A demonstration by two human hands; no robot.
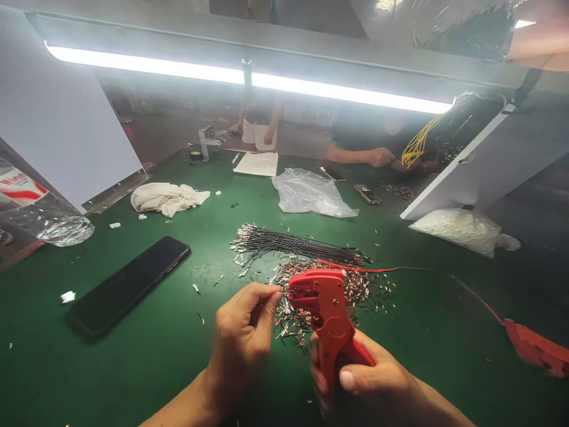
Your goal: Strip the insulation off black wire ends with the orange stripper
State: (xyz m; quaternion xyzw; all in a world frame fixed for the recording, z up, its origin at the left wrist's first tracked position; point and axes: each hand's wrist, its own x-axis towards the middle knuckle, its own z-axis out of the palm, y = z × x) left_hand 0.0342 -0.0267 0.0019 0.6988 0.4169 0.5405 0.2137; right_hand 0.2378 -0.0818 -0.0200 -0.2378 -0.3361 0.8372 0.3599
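My right hand [368, 373] is wrapped around the handles of a red automatic wire stripper [331, 302], whose jaws point left. At those jaws, the thumb and forefinger of my left hand [249, 320] pinch a thin wire, mostly hidden by the fingertips. Under and behind the tool spreads a pile of short cut wire scraps [355, 284] with copper ends. Just beyond it lies a bundle of black wires [293, 243], with metal terminals at its left end. A red strip [355, 267] runs rightward behind the stripper.
On the green table [146, 367] lie a black phone [131, 284], a white cloth [166, 198], a clear plastic bag [311, 193] and a notebook [256, 163]. A bottle [40, 201] is at left, a filled bag [457, 228] at right. Across the table, another person's hand [380, 157] is near yellow wires [415, 148].
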